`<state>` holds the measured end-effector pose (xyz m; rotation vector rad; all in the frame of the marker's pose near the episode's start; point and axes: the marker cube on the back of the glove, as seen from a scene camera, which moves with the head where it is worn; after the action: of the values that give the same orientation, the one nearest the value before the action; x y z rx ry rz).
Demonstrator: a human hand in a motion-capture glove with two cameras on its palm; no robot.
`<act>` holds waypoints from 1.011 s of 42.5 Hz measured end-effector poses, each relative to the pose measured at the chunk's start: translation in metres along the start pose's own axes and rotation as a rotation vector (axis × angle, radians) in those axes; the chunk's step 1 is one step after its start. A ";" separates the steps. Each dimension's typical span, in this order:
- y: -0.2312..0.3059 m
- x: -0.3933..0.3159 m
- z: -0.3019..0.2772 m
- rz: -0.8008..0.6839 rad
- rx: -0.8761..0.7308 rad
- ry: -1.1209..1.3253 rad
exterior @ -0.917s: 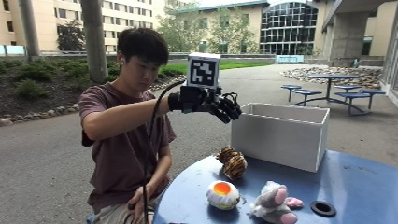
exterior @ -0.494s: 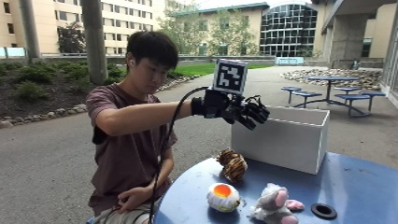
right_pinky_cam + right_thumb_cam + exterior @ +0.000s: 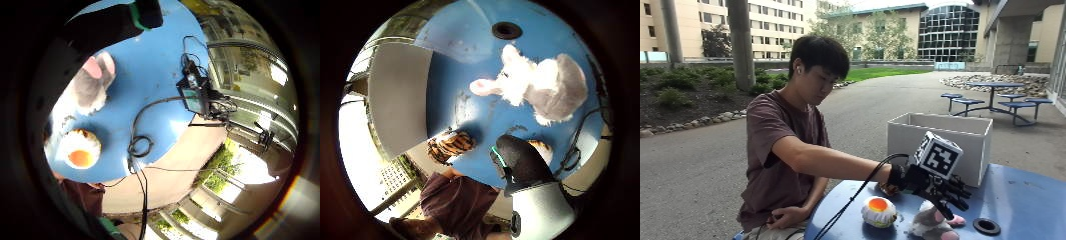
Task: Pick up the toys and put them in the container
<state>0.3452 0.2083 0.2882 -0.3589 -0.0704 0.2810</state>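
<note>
In the outside view my gloved right hand [image 3: 937, 190] hangs low over the blue table [image 3: 1029, 197], fingers spread and holding nothing. Just under its fingertips lies a white plush bunny with pink ears [image 3: 927, 225], apart from the hand. A round white toy with an orange centre [image 3: 878, 211] stands beside the bunny. A striped tiger plush [image 3: 451, 144] lies by the white container [image 3: 941, 141]; my arm hides most of it in the outside view. The thumb side palm view shows the bunny [image 3: 540, 85] below the palm and a gloved finger [image 3: 520, 160]. The little finger side palm view shows the bunny [image 3: 89, 87] and the round toy [image 3: 80, 150].
The open-topped container stands at the back of the table, right behind my hand. A black ring [image 3: 986, 226] lies on the table beyond the bunny. Cables [image 3: 140, 147] and a small device [image 3: 195, 95] sit near the table's edge. The person's bare hand rests in their lap.
My gloved hand has dropped from up near the container's top to just above the bunny. The toys have not moved.
</note>
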 end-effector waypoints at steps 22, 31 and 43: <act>-0.059 -0.021 0.088 -0.041 0.125 -0.182; -0.050 -0.031 0.083 -0.063 0.148 -0.238; -0.020 -0.044 -0.030 -0.059 0.134 -0.261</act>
<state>0.3112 0.1679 0.2665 -0.1855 -0.3165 0.2711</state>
